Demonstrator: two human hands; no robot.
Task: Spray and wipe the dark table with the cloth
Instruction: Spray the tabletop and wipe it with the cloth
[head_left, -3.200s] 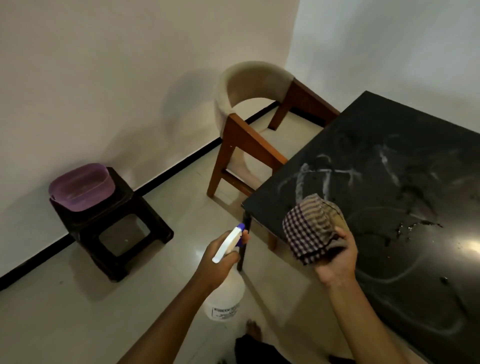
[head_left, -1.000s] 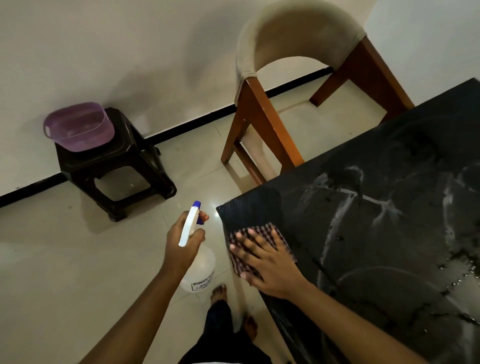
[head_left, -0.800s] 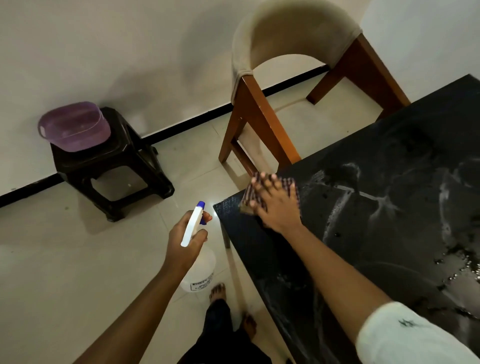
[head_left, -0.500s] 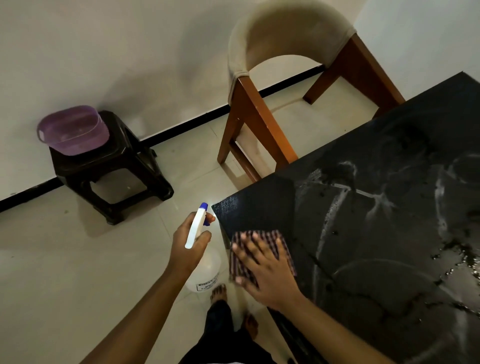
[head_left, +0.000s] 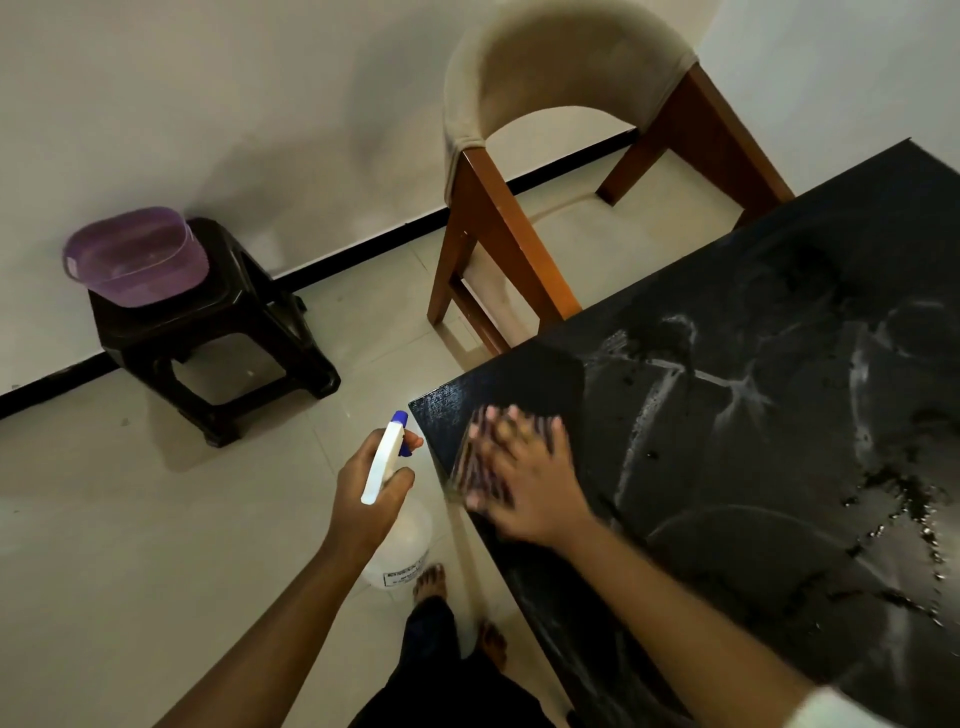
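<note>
Wet tabletop (head_left: 779, 467) stretches open to the right of the right hand (head_left: 524, 483). A chair (head_left: 519, 234) crowds its far edge. Beside the corner, the left hand (head_left: 363, 504) grips a bottle (head_left: 383, 465) over open floor (head_left: 156, 545); a stool (head_left: 218, 332) stands well apart.

The table (head_left: 753, 441), filling three to five o'clock, is black, with a fine woven grain at its near corner and pale grey-white smears and streaks over its top. The cloth (head_left: 467, 473) near the centre is checked in dark purplish and pale lines, blurred. At nine o'clock of it, the spray bottle (head_left: 382, 462) has a white head, a blue nozzle tip and a milky white body with a dark-printed label. At ten o'clock the basin (head_left: 135, 260) is translucent purple and the stool (head_left: 208, 332) blackish-brown. At twelve o'clock the chair (head_left: 561, 57) is beige cloth over reddish-brown wood. The floor (head_left: 130, 545) is cream tile, the skirting (head_left: 363, 254) black, the wall (head_left: 208, 104) off-white, and the sleeve (head_left: 831, 712) at five o'clock white
</note>
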